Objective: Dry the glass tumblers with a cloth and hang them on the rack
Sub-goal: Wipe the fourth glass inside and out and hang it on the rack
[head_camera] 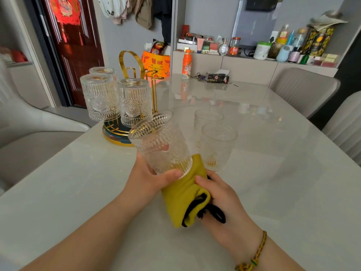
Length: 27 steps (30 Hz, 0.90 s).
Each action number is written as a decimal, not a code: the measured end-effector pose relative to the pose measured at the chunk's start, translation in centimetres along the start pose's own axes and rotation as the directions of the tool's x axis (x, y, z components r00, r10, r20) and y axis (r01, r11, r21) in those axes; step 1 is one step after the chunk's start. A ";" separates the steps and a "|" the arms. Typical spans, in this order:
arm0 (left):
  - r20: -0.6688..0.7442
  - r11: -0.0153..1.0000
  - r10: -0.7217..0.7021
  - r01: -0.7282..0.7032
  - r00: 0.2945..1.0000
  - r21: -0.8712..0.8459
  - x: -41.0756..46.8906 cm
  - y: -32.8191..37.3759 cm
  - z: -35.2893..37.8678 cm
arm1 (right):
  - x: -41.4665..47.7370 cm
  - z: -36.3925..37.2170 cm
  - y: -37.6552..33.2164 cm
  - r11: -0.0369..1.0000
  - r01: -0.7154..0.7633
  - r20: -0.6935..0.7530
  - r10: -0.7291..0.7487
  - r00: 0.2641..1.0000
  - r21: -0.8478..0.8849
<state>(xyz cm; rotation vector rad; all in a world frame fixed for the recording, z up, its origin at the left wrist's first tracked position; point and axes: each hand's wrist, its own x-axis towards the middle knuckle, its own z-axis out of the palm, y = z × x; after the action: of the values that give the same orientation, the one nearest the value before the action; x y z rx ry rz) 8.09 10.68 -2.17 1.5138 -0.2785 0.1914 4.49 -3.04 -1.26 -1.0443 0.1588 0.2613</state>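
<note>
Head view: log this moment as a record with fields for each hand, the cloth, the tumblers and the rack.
left hand: grips the held tumbler near its base
right hand: holds the cloth bunched against that tumbler's base
held tumbler: tilted, mouth toward the rack, above the table
hung tumblers: three, upside down on the rack
standing tumblers: two, upright on the table
rack: gold, a bare peg on its right side
</note>
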 end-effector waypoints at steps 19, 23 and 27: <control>-0.207 0.989 -0.046 0.073 0.977 0.125 0.7 5.0 -3.8 | 2.6 1.6 -0.4 0.954 0.280 -0.281 -0.299 0.912 -0.107; -0.191 0.965 0.004 0.046 0.982 0.260 2.7 9.0 -6.8 | 4.0 2.5 0.1 0.968 0.247 -0.261 -0.250 0.932 -0.044; -0.131 0.851 0.068 0.011 0.989 0.524 6.3 13.0 -8.4 | 4.4 1.1 -0.2 0.966 0.232 -0.209 -0.252 0.945 -0.117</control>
<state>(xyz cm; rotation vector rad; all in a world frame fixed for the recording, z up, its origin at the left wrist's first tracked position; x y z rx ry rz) 10.81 19.42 11.82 2.0296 -0.1335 0.4273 8.78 -1.56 -1.62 -1.1715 0.2197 -0.0736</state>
